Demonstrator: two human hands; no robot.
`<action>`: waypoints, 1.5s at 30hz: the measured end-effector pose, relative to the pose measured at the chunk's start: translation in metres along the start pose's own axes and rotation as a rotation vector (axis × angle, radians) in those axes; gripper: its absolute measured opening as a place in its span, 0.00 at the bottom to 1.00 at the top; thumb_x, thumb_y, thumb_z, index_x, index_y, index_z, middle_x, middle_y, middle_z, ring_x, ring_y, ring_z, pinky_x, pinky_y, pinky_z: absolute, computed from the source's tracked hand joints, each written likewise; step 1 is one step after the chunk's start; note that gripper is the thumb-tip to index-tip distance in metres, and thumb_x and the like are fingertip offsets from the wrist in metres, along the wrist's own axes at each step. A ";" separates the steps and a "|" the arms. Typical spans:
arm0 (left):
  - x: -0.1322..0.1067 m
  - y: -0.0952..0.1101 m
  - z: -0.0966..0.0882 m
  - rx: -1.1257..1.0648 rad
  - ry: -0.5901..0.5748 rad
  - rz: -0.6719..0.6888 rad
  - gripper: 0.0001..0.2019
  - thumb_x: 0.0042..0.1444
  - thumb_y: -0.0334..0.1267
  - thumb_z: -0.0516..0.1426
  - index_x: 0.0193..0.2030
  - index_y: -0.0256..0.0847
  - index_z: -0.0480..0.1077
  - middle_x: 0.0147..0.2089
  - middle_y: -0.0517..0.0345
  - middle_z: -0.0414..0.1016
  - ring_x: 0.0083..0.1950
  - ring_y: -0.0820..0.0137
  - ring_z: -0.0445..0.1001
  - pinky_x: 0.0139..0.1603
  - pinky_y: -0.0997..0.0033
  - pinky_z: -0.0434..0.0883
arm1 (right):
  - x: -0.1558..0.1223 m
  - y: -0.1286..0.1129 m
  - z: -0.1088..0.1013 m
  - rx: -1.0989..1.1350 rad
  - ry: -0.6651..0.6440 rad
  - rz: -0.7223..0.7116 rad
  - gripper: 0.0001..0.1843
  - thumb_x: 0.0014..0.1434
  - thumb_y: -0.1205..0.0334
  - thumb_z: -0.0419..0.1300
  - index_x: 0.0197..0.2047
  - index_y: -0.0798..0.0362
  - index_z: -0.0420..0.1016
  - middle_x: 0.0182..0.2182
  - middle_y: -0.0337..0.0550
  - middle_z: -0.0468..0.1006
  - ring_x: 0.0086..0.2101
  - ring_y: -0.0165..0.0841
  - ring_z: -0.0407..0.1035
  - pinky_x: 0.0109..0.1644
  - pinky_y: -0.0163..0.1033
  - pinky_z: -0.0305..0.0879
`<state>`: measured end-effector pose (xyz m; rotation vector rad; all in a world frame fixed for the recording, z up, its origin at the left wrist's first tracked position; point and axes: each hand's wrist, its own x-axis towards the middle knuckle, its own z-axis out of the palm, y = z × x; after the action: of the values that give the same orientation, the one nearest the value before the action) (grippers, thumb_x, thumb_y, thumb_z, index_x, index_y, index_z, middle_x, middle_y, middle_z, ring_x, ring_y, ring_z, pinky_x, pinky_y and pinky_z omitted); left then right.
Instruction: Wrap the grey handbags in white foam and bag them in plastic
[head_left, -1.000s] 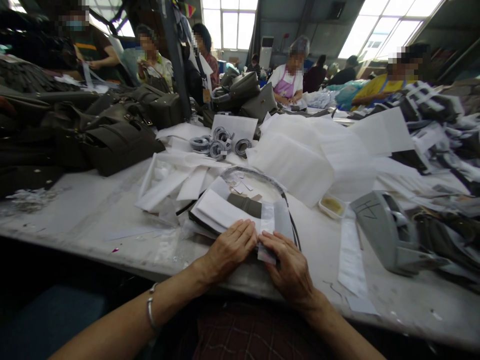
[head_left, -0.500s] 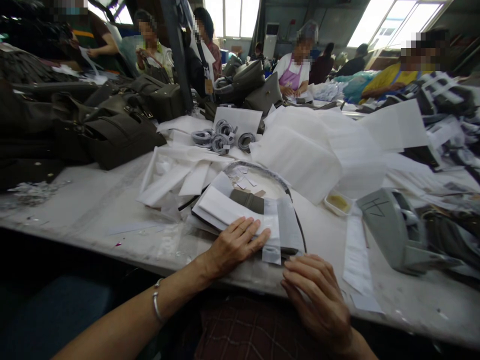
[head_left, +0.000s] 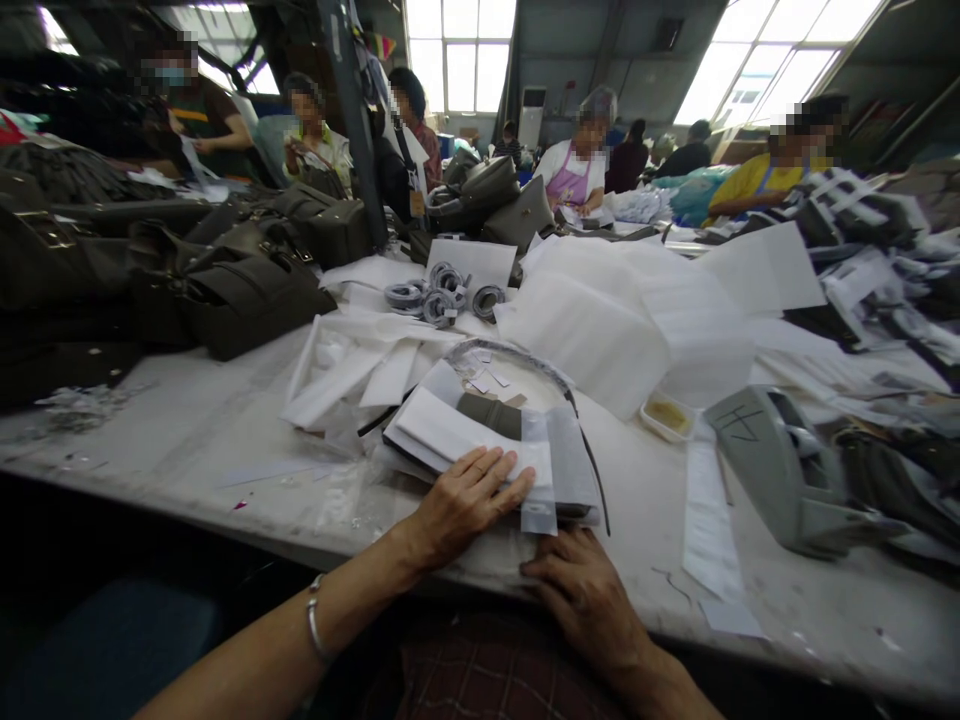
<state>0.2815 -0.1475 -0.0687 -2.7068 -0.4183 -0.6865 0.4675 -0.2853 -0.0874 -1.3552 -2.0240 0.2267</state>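
Observation:
A dark olive handbag (head_left: 491,412), partly wrapped in white foam sheet (head_left: 450,432), lies at the table's front edge. Its long strap (head_left: 536,358), covered in thin wrapping, curves over the table behind it and down the right side. Across the foam runs a translucent strip (head_left: 537,460), its lower end hanging over the bag's front. My left hand (head_left: 469,500) lies flat on the foam, fingers stretched out. Close against the bag's front edge, just below the strip, is my right hand (head_left: 581,585). Its fingers are bent together and their tips are hidden at the edge.
Several wrapped strap coils (head_left: 439,295) and piled foam sheets (head_left: 585,320) lie behind the bag. On the right stand a small white dish (head_left: 667,415) and a grey tape dispenser (head_left: 772,470). Dark handbags (head_left: 240,290) fill the left. Several people work across the table.
My right hand has moved left and in against the bag's front edge, its fingers now bent there. My left hand stays on the foam. The camera view has tilted up slightly.

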 end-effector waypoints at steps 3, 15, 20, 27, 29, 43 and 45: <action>0.000 0.001 -0.001 0.005 0.004 -0.008 0.20 0.70 0.33 0.47 0.66 0.42 0.63 0.62 0.50 0.71 0.63 0.64 0.69 0.65 0.60 0.66 | -0.002 0.001 -0.001 -0.026 0.054 -0.003 0.09 0.63 0.72 0.55 0.35 0.50 0.73 0.31 0.41 0.74 0.33 0.36 0.68 0.37 0.42 0.64; 0.005 0.002 0.007 0.043 0.039 -0.021 0.20 0.69 0.32 0.48 0.66 0.42 0.63 0.59 0.49 0.73 0.60 0.64 0.72 0.63 0.60 0.69 | -0.008 0.022 -0.027 0.320 0.228 0.322 0.09 0.65 0.57 0.58 0.35 0.49 0.76 0.34 0.41 0.83 0.37 0.35 0.79 0.40 0.34 0.76; 0.007 0.006 0.008 -0.007 0.056 -0.069 0.19 0.69 0.31 0.46 0.63 0.42 0.66 0.57 0.50 0.74 0.58 0.65 0.73 0.63 0.60 0.69 | -0.035 0.054 -0.064 0.211 0.359 0.463 0.09 0.63 0.55 0.61 0.35 0.50 0.78 0.33 0.41 0.84 0.34 0.35 0.80 0.35 0.30 0.77; 0.008 0.010 0.007 0.007 0.020 -0.097 0.19 0.69 0.33 0.47 0.64 0.42 0.66 0.58 0.48 0.74 0.59 0.64 0.72 0.63 0.58 0.68 | -0.023 0.009 -0.040 0.235 0.069 -0.016 0.09 0.64 0.70 0.55 0.42 0.50 0.74 0.36 0.42 0.82 0.39 0.34 0.78 0.44 0.35 0.76; 0.008 0.011 0.007 0.003 0.021 -0.094 0.19 0.69 0.32 0.47 0.64 0.41 0.66 0.58 0.48 0.74 0.59 0.64 0.72 0.64 0.58 0.68 | -0.013 -0.004 -0.027 0.228 0.048 -0.069 0.10 0.63 0.73 0.53 0.42 0.51 0.73 0.34 0.42 0.81 0.37 0.33 0.76 0.42 0.35 0.75; 0.007 0.013 0.010 -0.025 0.064 -0.123 0.18 0.69 0.33 0.46 0.62 0.41 0.67 0.56 0.49 0.75 0.58 0.65 0.73 0.63 0.59 0.68 | 0.004 -0.016 -0.017 0.137 -0.128 -0.111 0.11 0.63 0.72 0.50 0.36 0.49 0.70 0.25 0.38 0.76 0.26 0.31 0.70 0.30 0.34 0.64; 0.007 0.014 0.011 -0.013 0.055 -0.126 0.18 0.69 0.34 0.47 0.62 0.42 0.67 0.58 0.49 0.74 0.60 0.64 0.72 0.64 0.59 0.67 | 0.008 -0.013 -0.023 0.101 -0.128 -0.108 0.11 0.64 0.71 0.50 0.36 0.49 0.71 0.25 0.38 0.76 0.26 0.31 0.70 0.30 0.35 0.63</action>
<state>0.2965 -0.1546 -0.0775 -2.6845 -0.5768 -0.7992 0.4700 -0.2891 -0.0596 -1.1924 -2.1541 0.3706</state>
